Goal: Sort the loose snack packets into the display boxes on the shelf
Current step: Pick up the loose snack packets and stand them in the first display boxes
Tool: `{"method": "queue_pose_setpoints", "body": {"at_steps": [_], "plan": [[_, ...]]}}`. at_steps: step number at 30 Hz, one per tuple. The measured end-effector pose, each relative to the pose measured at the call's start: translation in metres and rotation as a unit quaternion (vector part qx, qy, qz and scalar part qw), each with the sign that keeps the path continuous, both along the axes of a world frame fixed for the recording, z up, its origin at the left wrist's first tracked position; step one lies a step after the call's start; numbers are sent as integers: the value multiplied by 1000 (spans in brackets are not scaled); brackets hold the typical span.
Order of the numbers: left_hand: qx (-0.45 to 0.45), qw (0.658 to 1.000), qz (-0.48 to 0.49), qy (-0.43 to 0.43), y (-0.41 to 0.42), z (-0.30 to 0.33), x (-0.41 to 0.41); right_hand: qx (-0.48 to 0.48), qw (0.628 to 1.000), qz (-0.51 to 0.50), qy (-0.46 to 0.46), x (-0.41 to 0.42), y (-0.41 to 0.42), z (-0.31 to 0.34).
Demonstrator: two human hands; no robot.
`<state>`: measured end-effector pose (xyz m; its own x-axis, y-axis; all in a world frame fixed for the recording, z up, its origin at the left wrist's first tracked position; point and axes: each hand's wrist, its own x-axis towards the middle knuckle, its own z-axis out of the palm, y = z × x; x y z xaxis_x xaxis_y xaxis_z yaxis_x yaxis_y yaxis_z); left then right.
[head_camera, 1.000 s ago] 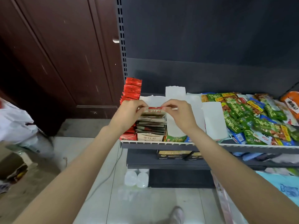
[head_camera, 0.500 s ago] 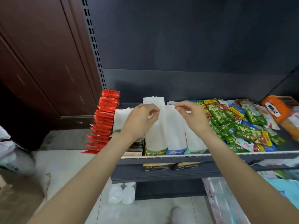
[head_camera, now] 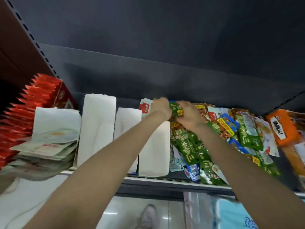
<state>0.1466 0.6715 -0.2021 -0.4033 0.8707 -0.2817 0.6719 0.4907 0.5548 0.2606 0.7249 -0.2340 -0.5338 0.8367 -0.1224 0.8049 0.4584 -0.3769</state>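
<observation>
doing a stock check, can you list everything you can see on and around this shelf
red packets: a row, red, in a box at the shelf's left end
flat pouches: a stack, pale, beside the red packets
white boxes: four, white, side by side mid-shelf
loose packets: many, mostly green, some blue and white, piled right of the boxes
orange packet: one, orange, far right
shelf: one, dark with pale front rail
shoe: one, pale, on the floor below
left hand: reaching into the pile's back
right hand: on the pile, beside the left
</observation>
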Motion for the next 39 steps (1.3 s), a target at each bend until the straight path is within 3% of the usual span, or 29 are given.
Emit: {"method": "queue_pose_setpoints", "body": {"at_steps": [5, 11, 14, 18, 20, 23, 26, 29, 33, 36, 39], "plan": [[-139, 988, -18, 58, 15, -25, -16, -24, 979, 76, -189, 7, 16, -21], [-190, 973, 26, 131, 17, -29, -23, -22, 979, 79, -185, 14, 22, -35], [-125, 978, 53, 160, 20, -22, -16, -11, 982, 69, -178, 13, 22, -39], [-29, 974, 19, 223, 19, -4, -3, -18, 984, 62, -165, 12, 22, -35], [21, 978, 7, 209, 11, 2, -5, -46, 991, 46, -118, 10, 19, -28], [105, 973, -15, 205, -6, 16, -20, -67, 994, -12, 82, 3, 12, -8], [165, 964, -59, 201, -28, 33, -36, -19, 971, -27, 239, -9, -2, 22], [243, 955, -88, 144, -56, 55, -55, -10, 955, -36, 293, -26, -23, 54], [346, 933, -87, 51, -104, 74, -89, 82, 943, -57, 318, -45, -63, 85], [378, 924, -27, -47, -143, 81, -122, 96, 931, -50, 348, -69, -100, 97], [373, 926, -4, -49, -182, 81, -160, 104, 913, -48, 392, -98, -143, 104]]}}
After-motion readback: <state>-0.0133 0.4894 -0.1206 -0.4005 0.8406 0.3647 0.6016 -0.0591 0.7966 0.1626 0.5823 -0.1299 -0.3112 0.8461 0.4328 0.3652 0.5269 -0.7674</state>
